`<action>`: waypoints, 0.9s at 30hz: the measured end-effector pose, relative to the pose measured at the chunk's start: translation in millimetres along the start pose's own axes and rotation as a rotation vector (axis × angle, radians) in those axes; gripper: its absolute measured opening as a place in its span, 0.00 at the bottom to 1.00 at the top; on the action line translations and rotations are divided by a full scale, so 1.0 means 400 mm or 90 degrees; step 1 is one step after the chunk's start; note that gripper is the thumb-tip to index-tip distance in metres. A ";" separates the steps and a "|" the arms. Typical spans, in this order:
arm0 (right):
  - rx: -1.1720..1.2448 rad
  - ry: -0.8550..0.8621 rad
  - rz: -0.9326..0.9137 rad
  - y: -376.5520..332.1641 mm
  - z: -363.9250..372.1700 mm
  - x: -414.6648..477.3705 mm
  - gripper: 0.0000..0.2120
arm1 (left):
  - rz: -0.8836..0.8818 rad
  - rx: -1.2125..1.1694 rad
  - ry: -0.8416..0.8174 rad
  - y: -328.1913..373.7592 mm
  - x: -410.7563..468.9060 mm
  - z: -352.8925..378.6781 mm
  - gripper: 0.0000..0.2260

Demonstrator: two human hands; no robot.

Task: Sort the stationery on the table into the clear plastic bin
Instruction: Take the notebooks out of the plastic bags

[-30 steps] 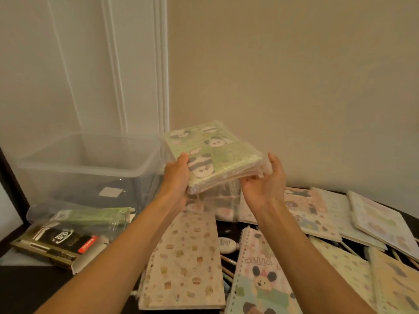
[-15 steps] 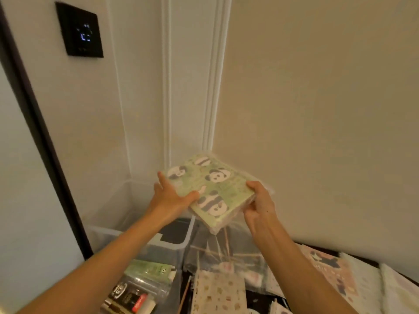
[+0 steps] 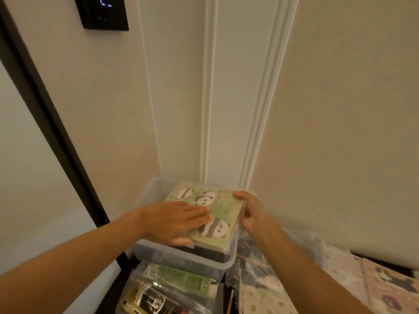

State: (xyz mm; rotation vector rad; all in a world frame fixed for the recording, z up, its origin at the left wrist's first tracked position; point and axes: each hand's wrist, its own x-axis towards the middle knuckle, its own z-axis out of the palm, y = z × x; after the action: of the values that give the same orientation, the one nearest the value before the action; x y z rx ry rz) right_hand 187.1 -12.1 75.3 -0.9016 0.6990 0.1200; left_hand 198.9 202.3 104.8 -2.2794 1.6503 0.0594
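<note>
A green panda-print notebook pack [image 3: 223, 206] in clear wrap sits inside the clear plastic bin [image 3: 188, 259], against the bin's right wall. My left hand [image 3: 179, 219] lies flat on its top with straight fingers, thumb at the near edge. My right hand [image 3: 250, 213] grips the pack's right edge, fingers curled around it. The bin stands in the wall corner.
In front of the bin lie a clear pouch with a green panda item [image 3: 181, 278] and a black-and-gold package [image 3: 152, 302]. Plastic-wrapped stationery [image 3: 260, 284] and pink notebooks [image 3: 390, 288] cover the table at right. A dark wall panel [image 3: 102, 12] hangs upper left.
Both hands carried the panda pack left and down from above the table into the bin. My left hand shifted from gripping its edge to lying flat on top.
</note>
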 end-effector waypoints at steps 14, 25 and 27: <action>-0.059 -0.022 0.137 0.144 0.070 0.238 0.07 | 0.098 0.095 -0.114 -0.125 0.078 0.251 0.39; -0.091 0.171 0.163 0.232 0.027 0.363 0.17 | 0.126 0.180 -0.230 -0.103 0.145 0.370 0.42; -0.127 0.210 0.165 0.219 0.036 0.353 0.04 | 0.165 0.205 -0.199 -0.086 0.161 0.381 0.41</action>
State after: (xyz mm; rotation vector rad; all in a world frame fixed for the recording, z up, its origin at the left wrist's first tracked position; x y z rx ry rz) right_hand 270.6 27.7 -63.5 -1.0301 1.1264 0.2800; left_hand 275.6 196.0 -45.4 -1.7151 1.6404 0.1857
